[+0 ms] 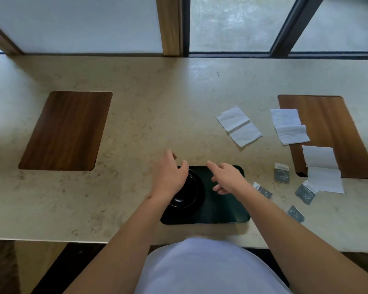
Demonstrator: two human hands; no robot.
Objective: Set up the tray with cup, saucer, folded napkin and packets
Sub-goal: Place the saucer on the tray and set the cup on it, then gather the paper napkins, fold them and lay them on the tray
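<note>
Tray [227, 211] lies long axis left-right, near the counter's [136, 124] front edge, bare on its right half. Cup [184, 193] on saucer [197, 200] occupies its left end. My left hand [170, 177] and right hand [226, 177] hover above, fingers apart, empty.

A tray [227, 211] is set on the counter [157, 102] at its near edge, centrally. A saucer [197, 198] is placed on the tray's left part, with a cup [185, 194] on it. Four packets [281, 172] [263, 190] [305, 193] [295, 213] are scattered on the counter just right of the tray. Three napkins [238, 126] [289, 126] [323, 168] are laid farther right; two overlap the right board [331, 132]. A second board [66, 130] is located far left of the tray.
</note>
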